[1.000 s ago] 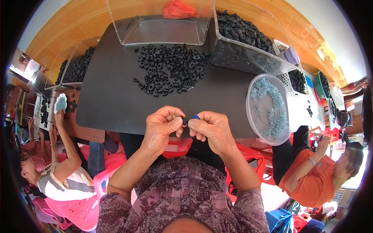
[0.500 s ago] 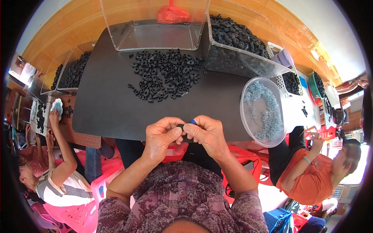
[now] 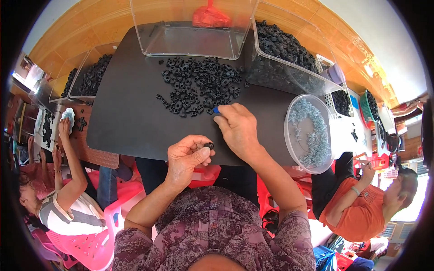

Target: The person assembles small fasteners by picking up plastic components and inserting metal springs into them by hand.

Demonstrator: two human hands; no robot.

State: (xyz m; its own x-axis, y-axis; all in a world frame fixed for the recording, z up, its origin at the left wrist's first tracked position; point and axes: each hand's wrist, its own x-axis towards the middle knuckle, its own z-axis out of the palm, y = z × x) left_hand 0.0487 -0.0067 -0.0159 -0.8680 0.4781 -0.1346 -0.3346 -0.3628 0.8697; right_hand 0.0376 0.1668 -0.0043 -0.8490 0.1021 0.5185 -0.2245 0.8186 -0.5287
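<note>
My left hand (image 3: 186, 157) is closed on a small black plastic part (image 3: 209, 145), pinched between thumb and fingers above the table's near edge. Farther out, my right hand (image 3: 237, 128) reaches to the near right edge of a loose pile of small black plastic parts (image 3: 199, 83). A blue cover (image 3: 216, 109) sits on one of its fingertips, touching or just over the outermost parts. Its thumb stands a little apart from that fingertip, and I see nothing held between them; the other fingers curl under the hand.
The dark table (image 3: 131, 122) bears an upright clear bin (image 3: 190, 43) at the back and a bin heaped with black parts (image 3: 289, 74) at back right. A round clear tub (image 3: 289, 131) of small shiny pieces stands right. People sit at left (image 3: 74, 194) and right (image 3: 352, 205).
My right hand has left my left hand and moved forward to the pile's edge. The left hand keeps the black part near the table's front. The whole view has shifted slightly.
</note>
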